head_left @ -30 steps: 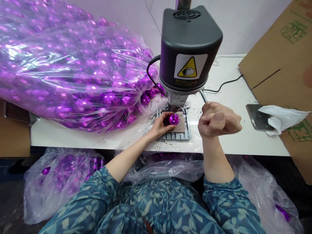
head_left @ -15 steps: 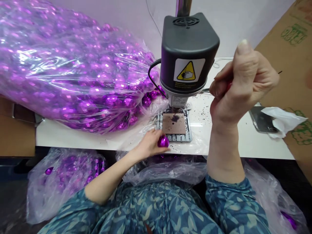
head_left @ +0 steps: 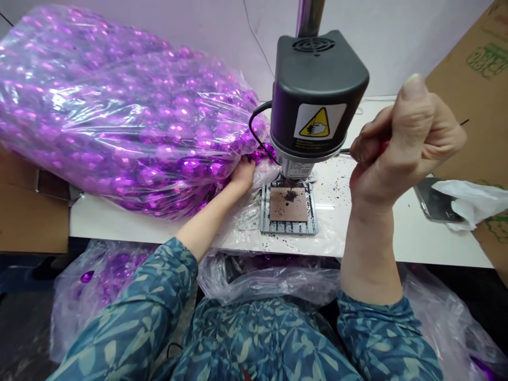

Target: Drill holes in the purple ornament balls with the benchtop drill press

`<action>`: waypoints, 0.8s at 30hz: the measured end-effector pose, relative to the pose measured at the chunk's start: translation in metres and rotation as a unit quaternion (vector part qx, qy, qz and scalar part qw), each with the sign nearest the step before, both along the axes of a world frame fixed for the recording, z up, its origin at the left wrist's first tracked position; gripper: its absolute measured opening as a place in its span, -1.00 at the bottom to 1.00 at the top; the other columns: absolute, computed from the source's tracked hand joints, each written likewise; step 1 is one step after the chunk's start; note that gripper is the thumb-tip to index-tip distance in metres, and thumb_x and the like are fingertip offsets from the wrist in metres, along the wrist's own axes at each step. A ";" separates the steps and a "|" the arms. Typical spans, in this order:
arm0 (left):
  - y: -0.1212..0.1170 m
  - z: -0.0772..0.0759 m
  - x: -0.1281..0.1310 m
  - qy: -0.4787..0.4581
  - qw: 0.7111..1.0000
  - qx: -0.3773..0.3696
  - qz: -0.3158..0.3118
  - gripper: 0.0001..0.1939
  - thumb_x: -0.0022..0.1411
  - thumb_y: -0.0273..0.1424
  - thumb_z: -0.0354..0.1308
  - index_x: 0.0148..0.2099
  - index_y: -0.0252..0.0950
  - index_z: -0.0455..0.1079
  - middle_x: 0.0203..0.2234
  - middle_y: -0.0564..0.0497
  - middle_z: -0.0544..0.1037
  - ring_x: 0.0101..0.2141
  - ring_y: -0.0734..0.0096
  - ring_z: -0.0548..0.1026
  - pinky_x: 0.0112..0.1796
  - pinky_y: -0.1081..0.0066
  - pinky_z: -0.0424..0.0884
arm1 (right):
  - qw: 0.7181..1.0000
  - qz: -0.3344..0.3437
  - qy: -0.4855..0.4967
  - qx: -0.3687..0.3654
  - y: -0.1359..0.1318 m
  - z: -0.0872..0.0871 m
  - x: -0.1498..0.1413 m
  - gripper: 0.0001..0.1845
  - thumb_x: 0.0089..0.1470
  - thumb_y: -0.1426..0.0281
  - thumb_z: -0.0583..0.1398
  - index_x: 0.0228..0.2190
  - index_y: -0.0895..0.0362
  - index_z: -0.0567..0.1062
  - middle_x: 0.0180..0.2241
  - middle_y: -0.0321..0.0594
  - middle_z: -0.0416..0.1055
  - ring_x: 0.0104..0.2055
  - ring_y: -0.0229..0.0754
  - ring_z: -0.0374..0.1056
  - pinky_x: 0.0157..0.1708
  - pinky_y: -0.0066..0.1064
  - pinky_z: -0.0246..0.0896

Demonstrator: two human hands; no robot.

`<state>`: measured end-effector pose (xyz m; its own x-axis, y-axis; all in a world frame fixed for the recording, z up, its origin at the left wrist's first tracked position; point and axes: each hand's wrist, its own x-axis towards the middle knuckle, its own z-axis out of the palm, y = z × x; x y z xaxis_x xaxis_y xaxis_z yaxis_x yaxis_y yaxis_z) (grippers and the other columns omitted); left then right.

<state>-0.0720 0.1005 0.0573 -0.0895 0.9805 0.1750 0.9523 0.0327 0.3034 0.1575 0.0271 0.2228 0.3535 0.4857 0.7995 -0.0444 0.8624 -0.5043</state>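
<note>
My left hand (head_left: pixel 242 174) reaches into the mouth of a big clear plastic bag (head_left: pixel 130 119) packed with shiny purple faceted balls. Its fingertips are hidden among the balls there, so whether it grips one does not show. Raised at the right, my right hand (head_left: pixel 408 143) is closed around the lever handle of the bench drill press (head_left: pixel 320 98); a bit of red shows between the fingers. Below the drill head lies a brown square board (head_left: pixel 288 211) with a small hole and dark shavings, on the slotted metal base (head_left: pixel 291 228). No ball sits on the board.
A phone (head_left: pixel 434 198) and a crumpled white tissue (head_left: pixel 474 198) lie on the white table (head_left: pixel 377 246) at the right, near a cardboard box (head_left: pixel 472 106). Plastic bags with purple balls (head_left: pixel 105 278) hang below the table edge. Dark shavings are scattered around the base.
My left hand took a purple ball off the board to the table's front edge, then moved without it to the bag's mouth. My right hand rose with the lever.
</note>
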 end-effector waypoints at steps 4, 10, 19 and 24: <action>-0.004 -0.011 -0.008 -0.124 0.990 0.064 -0.016 -0.55 0.10 -0.56 0.35 0.07 -0.27 0.53 0.12 -0.32 0.50 0.12 -0.24 0.51 0.16 -0.12 0.45 | 1.000 0.005 0.017 0.016 0.002 -0.001 -0.001 -0.48 0.21 0.19 0.22 -0.67 0.21 0.37 -0.76 -0.47 0.10 -0.72 -0.58 0.03 -0.62 -0.54 -0.14; -0.053 -0.003 -0.008 -0.418 0.893 0.148 -0.078 -0.57 0.27 -0.25 0.37 0.14 -0.26 0.45 -0.10 -0.12 0.63 -0.11 0.23 0.61 -0.02 0.20 0.60 | 1.000 0.011 0.008 0.002 -0.002 0.000 -0.001 -0.50 0.25 0.24 0.19 -0.66 0.20 0.39 -0.76 -0.45 0.09 -0.71 -0.57 0.03 -0.61 -0.54 -0.10; -0.101 -0.026 0.035 -0.530 0.834 0.077 -0.134 -0.33 0.19 0.01 0.45 0.19 -0.24 0.39 0.00 -0.17 0.65 -0.07 0.22 0.66 0.03 0.15 0.61 | 0.999 -0.031 0.003 -0.007 -0.002 0.001 -0.002 -0.39 0.10 -0.05 0.20 -0.69 0.18 0.33 -0.77 -0.43 0.08 -0.74 -0.51 0.01 -0.67 -0.45 -0.11; -0.091 -0.045 0.048 -0.556 0.808 0.052 -0.188 -0.27 0.13 0.10 0.46 0.14 -0.24 0.38 0.04 -0.20 0.64 0.04 0.14 0.65 0.14 0.07 0.56 | 0.999 -0.039 -0.012 -0.021 -0.003 0.001 -0.002 -0.38 0.08 -0.07 0.20 -0.69 0.16 0.30 -0.78 -0.45 0.05 -0.74 -0.51 -0.03 -0.65 -0.45 -0.09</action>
